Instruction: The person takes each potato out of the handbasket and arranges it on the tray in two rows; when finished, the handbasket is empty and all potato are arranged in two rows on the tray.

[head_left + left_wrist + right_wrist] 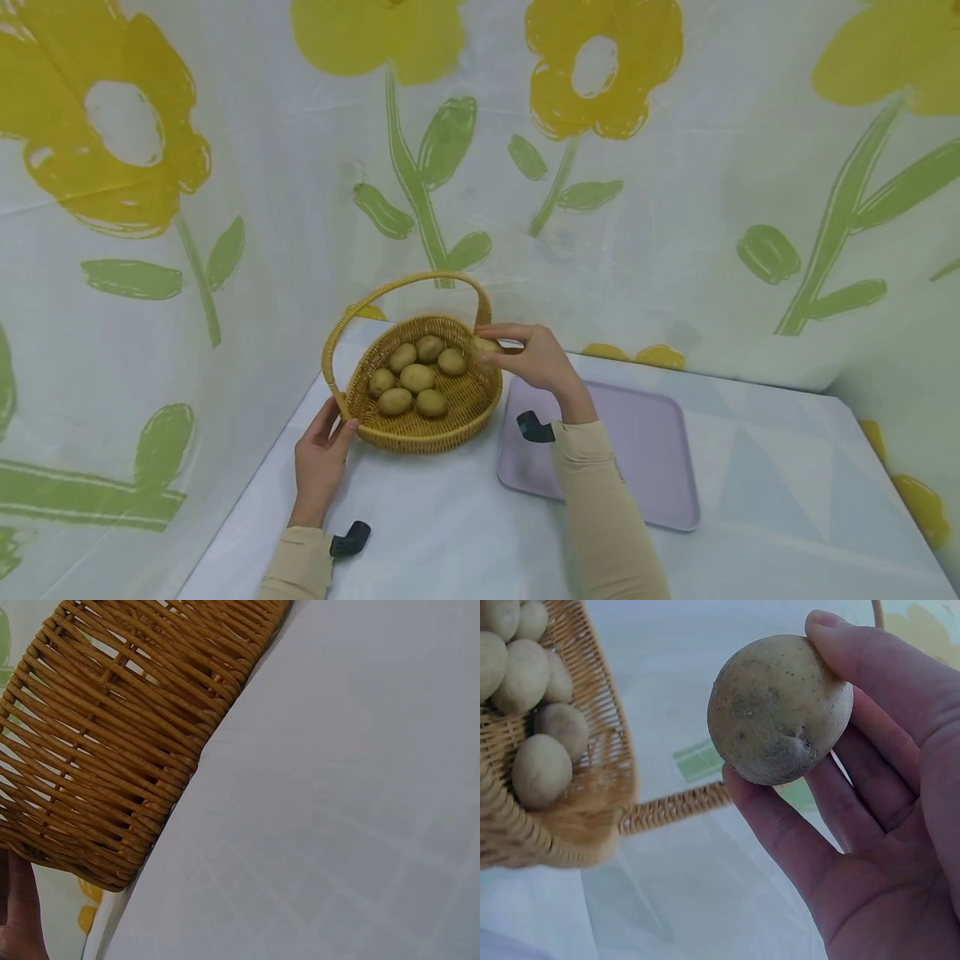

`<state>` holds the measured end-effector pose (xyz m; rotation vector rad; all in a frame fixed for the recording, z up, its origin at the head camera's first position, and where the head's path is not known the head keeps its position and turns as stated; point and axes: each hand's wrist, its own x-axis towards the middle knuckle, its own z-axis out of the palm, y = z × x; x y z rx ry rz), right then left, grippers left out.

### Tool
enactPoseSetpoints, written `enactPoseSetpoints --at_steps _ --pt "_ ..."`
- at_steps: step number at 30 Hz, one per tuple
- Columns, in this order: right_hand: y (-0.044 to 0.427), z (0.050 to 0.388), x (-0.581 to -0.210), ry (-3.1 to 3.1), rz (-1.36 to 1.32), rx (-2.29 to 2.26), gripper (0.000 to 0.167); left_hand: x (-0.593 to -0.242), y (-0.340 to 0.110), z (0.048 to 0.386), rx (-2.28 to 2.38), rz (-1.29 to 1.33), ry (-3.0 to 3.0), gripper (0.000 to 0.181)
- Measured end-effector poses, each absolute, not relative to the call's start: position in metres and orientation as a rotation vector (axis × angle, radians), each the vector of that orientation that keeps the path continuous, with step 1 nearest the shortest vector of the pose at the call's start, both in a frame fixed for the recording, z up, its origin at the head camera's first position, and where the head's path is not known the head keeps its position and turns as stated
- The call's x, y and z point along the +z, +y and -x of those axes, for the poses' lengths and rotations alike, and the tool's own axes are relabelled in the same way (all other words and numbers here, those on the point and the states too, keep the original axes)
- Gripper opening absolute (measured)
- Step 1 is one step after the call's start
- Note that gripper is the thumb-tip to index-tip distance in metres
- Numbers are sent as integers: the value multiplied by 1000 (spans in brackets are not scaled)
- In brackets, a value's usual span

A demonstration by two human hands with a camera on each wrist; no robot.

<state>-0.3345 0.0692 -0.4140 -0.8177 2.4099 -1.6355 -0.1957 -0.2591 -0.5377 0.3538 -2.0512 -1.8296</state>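
Note:
A wicker basket with a tall arched handle stands on the table with several potatoes inside. At its near left side, my left hand grips the rim by the foot of the handle. In the left wrist view, fingers touch the end of the woven wall, and the rest of that hand is out of frame. My right hand pinches one potato between thumb and fingertips, over the basket's right rim. The right wrist view shows that potato apart from the basket.
A light purple tray lies right of the basket, partly under my right forearm. Flower-printed curtains hang behind the table and along its left side. Dark wrist cameras stick out from both sleeves.

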Motion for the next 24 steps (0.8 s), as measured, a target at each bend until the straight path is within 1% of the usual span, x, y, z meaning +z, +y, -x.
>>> enactPoseSetpoints --at_steps 11,24 --pt "88 333 -424 2436 653 -1661 41 -538 -259 197 -1798 -316 -2032 62" --pt "101 331 -441 2459 512 -1678 41 -543 -259 196 -1770 -362 -2069 62"
